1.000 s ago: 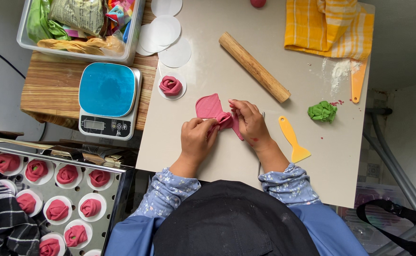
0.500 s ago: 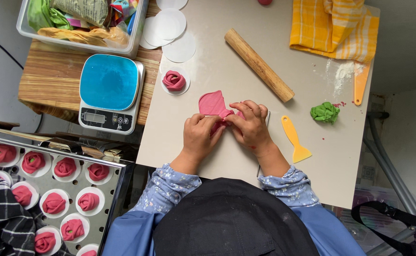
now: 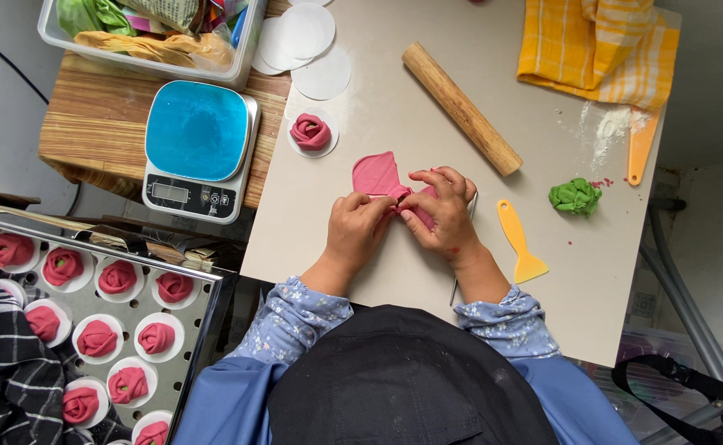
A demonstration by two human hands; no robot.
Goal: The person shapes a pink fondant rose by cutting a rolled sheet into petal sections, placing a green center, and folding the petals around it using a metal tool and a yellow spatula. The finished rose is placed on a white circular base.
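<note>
Your left hand (image 3: 360, 224) and right hand (image 3: 442, 213) pinch the pink dough (image 3: 375, 174) mid-table, fingers closed on it; you seem mid-roll, needing gentle, even curling next

On the worktop (image 3: 378, 247), the dough sheet (image 3: 375, 175) lies at the centre, under both hands' fingertips: left hand (image 3: 356, 227) at its 7 o'clock, right hand (image 3: 441, 210) at its 4 o'clock. The rolling pin (image 3: 460, 108) lies at 1 o'clock, the rolled dough rose (image 3: 310, 131) at 10 o'clock on a paper round. The scraper (image 3: 519, 240) sits at 4 o'clock, the dough lump (image 3: 576, 197) at 3 o'clock. The scale (image 3: 198, 148) stands at 9 o'clock, the tray (image 3: 205, 284) at 8 o'clock.
</note>
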